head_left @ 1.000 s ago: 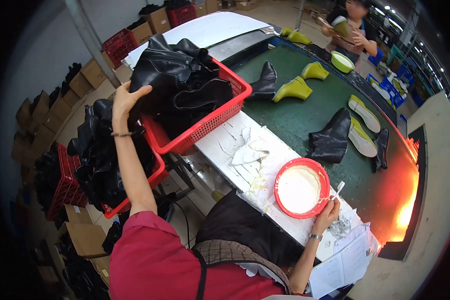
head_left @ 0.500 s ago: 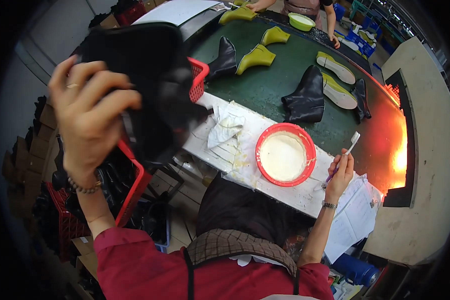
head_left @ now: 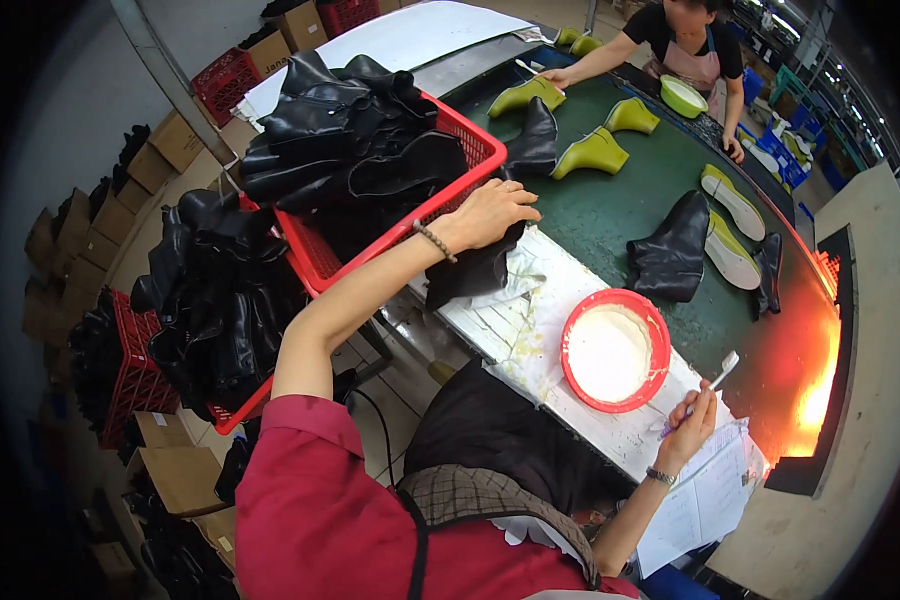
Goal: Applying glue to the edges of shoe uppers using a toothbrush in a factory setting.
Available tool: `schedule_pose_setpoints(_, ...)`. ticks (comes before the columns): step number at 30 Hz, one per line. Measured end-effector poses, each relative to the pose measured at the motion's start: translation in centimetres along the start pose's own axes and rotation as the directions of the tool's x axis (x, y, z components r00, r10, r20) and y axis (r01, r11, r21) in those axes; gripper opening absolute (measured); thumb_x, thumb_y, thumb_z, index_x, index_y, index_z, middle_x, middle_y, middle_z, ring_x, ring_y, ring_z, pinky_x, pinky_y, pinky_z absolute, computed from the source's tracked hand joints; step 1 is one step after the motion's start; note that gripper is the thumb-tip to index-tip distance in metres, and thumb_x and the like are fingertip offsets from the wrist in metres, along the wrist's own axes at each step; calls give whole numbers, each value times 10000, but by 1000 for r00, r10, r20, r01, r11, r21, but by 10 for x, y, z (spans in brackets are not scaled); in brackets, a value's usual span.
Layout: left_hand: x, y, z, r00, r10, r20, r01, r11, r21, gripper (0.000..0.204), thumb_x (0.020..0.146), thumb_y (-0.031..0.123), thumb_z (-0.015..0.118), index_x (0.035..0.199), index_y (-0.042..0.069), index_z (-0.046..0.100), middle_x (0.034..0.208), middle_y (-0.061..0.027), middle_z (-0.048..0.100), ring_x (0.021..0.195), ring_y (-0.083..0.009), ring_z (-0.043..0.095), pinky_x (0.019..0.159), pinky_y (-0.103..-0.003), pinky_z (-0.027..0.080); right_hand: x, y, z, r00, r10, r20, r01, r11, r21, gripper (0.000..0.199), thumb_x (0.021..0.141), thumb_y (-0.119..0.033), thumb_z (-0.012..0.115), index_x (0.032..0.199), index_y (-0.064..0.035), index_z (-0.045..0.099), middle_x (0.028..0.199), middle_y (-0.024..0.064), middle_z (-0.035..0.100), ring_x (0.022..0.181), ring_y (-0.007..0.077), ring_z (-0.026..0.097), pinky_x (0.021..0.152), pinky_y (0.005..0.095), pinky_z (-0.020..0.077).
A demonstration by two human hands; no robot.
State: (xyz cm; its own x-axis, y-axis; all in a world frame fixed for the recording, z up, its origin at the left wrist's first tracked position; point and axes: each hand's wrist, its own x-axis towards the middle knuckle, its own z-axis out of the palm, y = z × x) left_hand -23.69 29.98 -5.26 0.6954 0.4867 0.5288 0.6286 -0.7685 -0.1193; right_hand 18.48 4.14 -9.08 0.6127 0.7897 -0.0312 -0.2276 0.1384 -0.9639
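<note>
My left hand (head_left: pixel 492 210) is closed on a black leather boot (head_left: pixel 468 278), which it holds at the table's left end, beside a red basket (head_left: pixel 485 152). The palm and fingers hide the boot's top. A toothbrush (head_left: pixel 727 366) with a white head and purple handle is gripped in my right hand (head_left: pixel 692 420), its bristle end pointing up and away. Left of that hand, a red bowl (head_left: pixel 660 392) of creamy white paste stands on the white work table (head_left: pixel 560 262). A stained white cloth (head_left: pixel 518 275) lies by the boot.
A green conveyor belt (head_left: pixel 610 215) carries black boots (head_left: pixel 675 250) and yellow-green wedge soles (head_left: pixel 592 153) toward a glowing orange heater opening (head_left: pixel 815 320). Black boots fill the baskets at left. Across the belt, a co-worker's hand (head_left: pixel 552 77) holds a brush near a sole. Papers (head_left: pixel 700 505) hang at right.
My left hand has brought the black boot down and right from in front of my view to the table's left end. The right hand still holds the toothbrush. The view has shifted left.
</note>
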Motion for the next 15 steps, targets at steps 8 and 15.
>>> schedule_pose_setpoints(8, 0, -73, -174, 697, -569, -436, 713, 616, 335, 356, 829, 256, 702, 1168, 150, 709, 1163, -114, 700, 1101, -322, 644, 983, -497, 461, -8, 5, -30, 998, 17, -67, -17, 1000, 2, 209, 1063, -245, 542, 1160, -77, 621, 767, -34, 522, 501, 18, 361, 410, 183, 247)
schedule_pose_setpoints(15, -60, -183, -204, 390, -920, 47, 809, 367, 459, 499, 792, 358, 728, 1151, 12, 699, 1165, -270, 694, 1096, -421, 671, 912, -536, 538, -16, 1, 7, 999, 50, -12, -50, 999, 6, 200, 1069, -215, 524, 1146, -48, 604, 742, -31, 511, 506, 19, 366, 422, 180, 263)
